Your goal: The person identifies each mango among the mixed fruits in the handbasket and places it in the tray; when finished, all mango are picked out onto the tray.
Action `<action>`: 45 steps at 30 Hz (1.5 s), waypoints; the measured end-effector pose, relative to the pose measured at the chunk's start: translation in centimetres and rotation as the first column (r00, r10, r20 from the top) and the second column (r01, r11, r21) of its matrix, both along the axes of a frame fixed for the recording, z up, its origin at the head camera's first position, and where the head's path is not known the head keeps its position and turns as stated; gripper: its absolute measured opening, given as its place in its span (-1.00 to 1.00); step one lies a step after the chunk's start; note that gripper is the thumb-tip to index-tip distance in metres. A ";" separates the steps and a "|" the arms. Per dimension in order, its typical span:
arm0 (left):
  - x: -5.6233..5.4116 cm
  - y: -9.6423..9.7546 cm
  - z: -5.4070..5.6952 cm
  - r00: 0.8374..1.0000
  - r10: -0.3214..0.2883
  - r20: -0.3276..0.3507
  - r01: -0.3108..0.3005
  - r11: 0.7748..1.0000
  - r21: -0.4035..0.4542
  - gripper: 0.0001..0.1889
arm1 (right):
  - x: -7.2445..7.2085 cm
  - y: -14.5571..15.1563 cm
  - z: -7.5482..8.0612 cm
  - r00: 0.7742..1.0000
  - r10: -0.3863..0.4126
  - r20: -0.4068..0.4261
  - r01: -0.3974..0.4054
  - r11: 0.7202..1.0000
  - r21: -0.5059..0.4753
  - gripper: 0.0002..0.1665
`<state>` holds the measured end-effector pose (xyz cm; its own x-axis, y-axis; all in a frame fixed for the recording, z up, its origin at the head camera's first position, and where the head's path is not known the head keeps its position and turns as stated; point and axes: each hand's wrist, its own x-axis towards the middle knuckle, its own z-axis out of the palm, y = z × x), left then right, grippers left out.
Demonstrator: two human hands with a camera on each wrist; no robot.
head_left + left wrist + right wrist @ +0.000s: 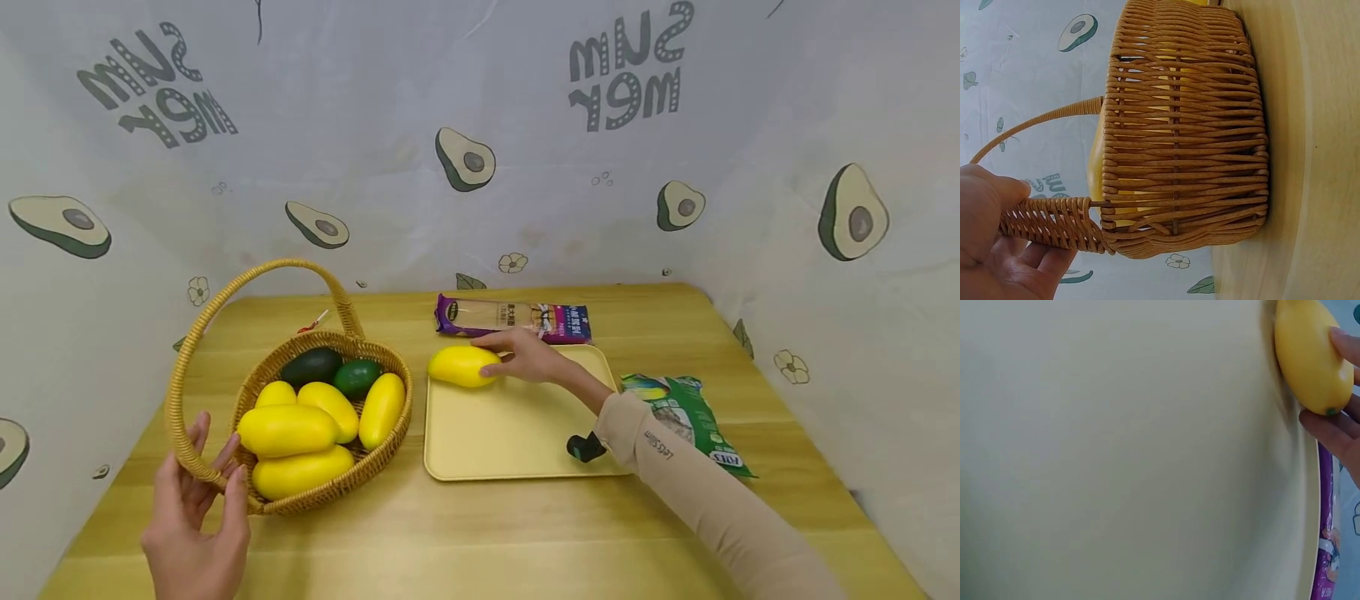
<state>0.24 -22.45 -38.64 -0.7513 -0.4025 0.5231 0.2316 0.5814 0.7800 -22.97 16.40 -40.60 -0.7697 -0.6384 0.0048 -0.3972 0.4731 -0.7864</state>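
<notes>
Over the back left corner of the pale yellow tray (517,433), my right hand (525,357) grips a yellow mango (459,367) by one end. The right wrist view shows thumb and fingers around that mango (1313,359), near its green stem spot. To the left, my left hand (197,517) holds the base of the handle (180,400) of a wicker basket (375,467). In the left wrist view the thumb and fingers lie on either side of the woven handle (1054,219). Several yellow mangoes (288,429) and two dark green avocados (311,367) lie in the basket.
A purple pasta packet (517,317) lies behind the tray. At the right is a green bag (686,417), partly behind the right sleeve. A small black object (585,448) shows beside the right cuff. A small red and white item (313,322) lies behind the basket.
</notes>
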 end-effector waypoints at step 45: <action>0.2 -0.6 0.3 0.999 -0.039 -0.009 0.038 0.997 -0.064 -0.17 | 0.5 -1.6 -0.6 0.960 -0.144 -0.241 0.140 0.990 -0.035 0.01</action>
<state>0.48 -23.07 -38.34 -0.7599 -0.3389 0.5547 0.2628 0.6202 0.7391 -22.48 14.78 -41.24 -0.8267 -0.5209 0.2128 -0.5069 0.5251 -0.6837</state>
